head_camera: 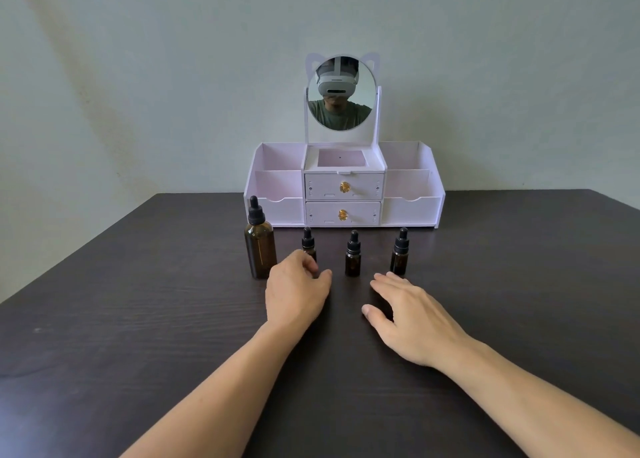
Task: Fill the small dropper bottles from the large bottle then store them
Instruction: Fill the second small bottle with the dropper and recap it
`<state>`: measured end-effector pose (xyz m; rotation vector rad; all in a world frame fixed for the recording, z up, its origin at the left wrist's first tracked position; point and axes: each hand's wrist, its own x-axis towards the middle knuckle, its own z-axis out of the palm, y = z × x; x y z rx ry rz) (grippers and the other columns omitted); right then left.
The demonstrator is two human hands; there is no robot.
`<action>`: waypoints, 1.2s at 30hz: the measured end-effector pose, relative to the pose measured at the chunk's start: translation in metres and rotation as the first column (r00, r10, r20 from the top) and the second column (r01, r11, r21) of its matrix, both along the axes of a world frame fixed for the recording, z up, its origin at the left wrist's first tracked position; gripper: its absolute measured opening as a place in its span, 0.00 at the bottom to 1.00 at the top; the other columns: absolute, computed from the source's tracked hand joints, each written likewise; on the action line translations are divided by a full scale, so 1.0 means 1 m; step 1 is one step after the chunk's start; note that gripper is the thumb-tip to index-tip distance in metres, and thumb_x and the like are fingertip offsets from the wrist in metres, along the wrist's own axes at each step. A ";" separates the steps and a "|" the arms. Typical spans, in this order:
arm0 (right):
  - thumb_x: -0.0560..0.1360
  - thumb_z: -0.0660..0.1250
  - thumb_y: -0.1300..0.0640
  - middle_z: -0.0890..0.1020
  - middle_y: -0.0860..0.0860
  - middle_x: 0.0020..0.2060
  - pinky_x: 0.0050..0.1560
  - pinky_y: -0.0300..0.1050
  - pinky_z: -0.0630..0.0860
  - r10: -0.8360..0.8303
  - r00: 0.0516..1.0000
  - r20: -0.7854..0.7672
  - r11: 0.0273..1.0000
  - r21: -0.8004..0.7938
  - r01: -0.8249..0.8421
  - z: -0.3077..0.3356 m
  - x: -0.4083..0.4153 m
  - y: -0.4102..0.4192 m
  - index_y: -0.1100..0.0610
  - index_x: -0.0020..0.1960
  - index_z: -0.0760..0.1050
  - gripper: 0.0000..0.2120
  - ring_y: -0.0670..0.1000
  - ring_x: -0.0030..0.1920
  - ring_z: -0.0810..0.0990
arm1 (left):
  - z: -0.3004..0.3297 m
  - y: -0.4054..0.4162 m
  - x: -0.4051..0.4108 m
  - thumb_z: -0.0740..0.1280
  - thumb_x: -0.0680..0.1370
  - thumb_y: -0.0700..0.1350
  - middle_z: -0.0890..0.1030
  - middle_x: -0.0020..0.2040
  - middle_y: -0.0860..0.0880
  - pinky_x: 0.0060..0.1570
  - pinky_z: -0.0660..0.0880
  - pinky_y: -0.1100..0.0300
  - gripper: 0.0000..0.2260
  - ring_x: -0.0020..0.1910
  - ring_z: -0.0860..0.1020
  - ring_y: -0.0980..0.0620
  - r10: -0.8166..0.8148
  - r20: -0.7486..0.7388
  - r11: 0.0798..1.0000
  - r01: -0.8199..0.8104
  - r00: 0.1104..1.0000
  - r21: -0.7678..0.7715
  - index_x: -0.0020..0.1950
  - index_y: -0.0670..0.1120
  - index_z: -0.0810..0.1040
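A large amber dropper bottle stands upright on the dark table, left of three small amber dropper bottles in a row, all capped. My left hand has its fingers curled in front of the left small bottle, hiding its lower body; whether it grips the bottle I cannot tell. The middle small bottle stands free. With fingers straight, my right hand lies low over the table, fingertips just short of the right small bottle.
A white desktop organiser stands behind the bottles against the wall, with open side compartments, two shut drawers with gold knobs and a round mirror on top. The table's back edge runs beside it.
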<state>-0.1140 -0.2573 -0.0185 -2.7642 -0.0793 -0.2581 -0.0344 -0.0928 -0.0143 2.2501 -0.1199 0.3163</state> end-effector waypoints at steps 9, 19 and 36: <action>0.81 0.54 0.46 0.59 0.51 0.77 0.77 0.42 0.48 -0.032 0.999 0.001 0.999 -0.039 0.032 -0.002 0.001 -0.001 0.58 0.77 0.57 0.28 0.48 0.77 0.53 | 0.003 -0.040 0.013 0.73 0.74 0.50 0.81 0.60 0.53 0.59 0.69 0.62 0.20 0.62 0.76 0.55 -0.206 -0.020 0.975 0.203 0.978 -0.094 0.65 0.49 0.78; 0.82 0.53 0.48 0.59 0.50 0.77 0.76 0.40 0.47 0.026 1.000 0.010 0.997 -0.066 -0.026 -0.002 -0.001 -0.001 0.57 0.76 0.58 0.25 0.47 0.77 0.53 | -0.001 -0.013 0.006 0.75 0.72 0.50 0.82 0.58 0.53 0.56 0.74 0.62 0.19 0.56 0.79 0.57 -0.196 -0.011 0.979 0.195 0.980 -0.066 0.62 0.49 0.80; 0.77 0.65 0.54 0.83 0.46 0.50 0.56 0.44 0.76 0.192 0.968 0.164 0.972 0.104 -0.211 0.050 0.035 0.082 0.51 0.62 0.77 0.14 0.45 0.50 0.79 | -0.002 0.089 -0.002 0.76 0.67 0.56 0.85 0.47 0.59 0.53 0.80 0.52 0.18 0.47 0.82 0.60 -0.082 -0.075 0.994 0.076 0.994 -0.073 0.56 0.55 0.84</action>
